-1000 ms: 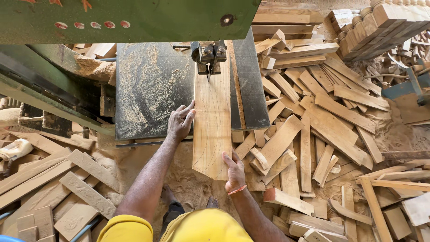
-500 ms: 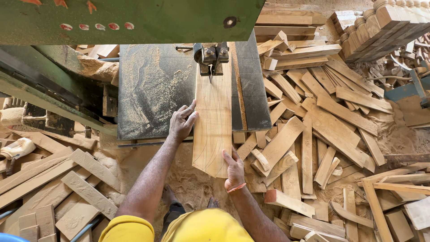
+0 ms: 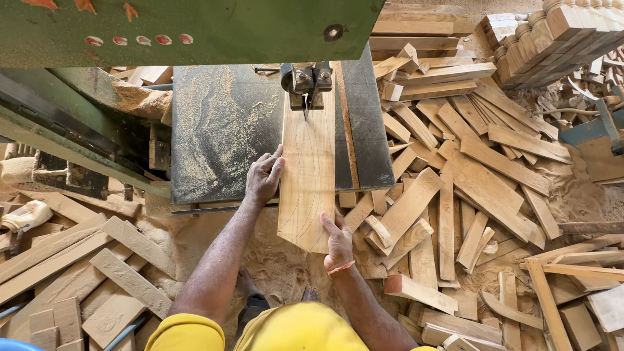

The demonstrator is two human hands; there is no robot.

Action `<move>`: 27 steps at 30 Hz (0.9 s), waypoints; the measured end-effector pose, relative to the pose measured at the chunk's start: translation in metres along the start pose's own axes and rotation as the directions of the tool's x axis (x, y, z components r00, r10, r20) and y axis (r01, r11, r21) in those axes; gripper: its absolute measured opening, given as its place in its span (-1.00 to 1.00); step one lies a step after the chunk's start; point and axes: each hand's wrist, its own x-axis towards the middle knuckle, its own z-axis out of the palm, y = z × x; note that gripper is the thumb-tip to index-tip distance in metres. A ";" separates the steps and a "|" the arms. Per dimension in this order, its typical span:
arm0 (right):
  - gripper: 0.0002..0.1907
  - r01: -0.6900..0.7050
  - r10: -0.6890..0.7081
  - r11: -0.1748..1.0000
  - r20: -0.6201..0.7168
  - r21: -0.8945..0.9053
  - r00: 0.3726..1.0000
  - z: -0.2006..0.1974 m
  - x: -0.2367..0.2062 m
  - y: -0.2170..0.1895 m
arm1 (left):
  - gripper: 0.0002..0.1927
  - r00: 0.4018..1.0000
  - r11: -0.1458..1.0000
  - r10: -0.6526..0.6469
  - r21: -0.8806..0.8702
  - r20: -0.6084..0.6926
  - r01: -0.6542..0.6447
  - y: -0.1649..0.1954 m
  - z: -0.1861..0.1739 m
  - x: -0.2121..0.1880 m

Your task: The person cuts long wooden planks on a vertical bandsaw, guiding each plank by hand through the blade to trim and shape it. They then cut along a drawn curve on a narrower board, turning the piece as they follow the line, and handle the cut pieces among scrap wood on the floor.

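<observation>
head view, looking down on a band saw. a pale wooden plank (image 3: 307, 179), marked with curved pencil lines, lies flat on the dark, sawdust-strewn counter (image 3: 221, 130) of the saw, its near end overhanging the counter's edge toward the person. the far end of the plank sits under the blade guide (image 3: 307, 81), with the blade meeting the wood there; the cut appears to have entered only the far end, so by this view most of the marked curve is uncut and nearly the whole length of the plank remains to be fed. the left hand (image 3: 263, 179) rests flat on the counter, fingers held close together and pressed against the plank's left edge, about midway along its length. the right hand (image 3: 338, 240) is set against the near right corner of the plank, thumb on the top face and the other fingers curled at the end; neither hand closes fully around the wood. the plank thus lies between the two sets of fingers, extending beyond both toward the blade. to the right of the right hand's fingers, a heap of offcut boards (image 3: 468, 169) covers the floor; more offcuts (image 3: 78, 260) lie left of the left arm.
</observation>
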 end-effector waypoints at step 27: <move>-0.44 0.001 -0.001 1.000 -0.001 0.007 1.000 0.014 0.020 -0.003 | -0.46 0.998 0.998 -0.043 -0.053 0.043 0.045 0.005 -0.005 0.001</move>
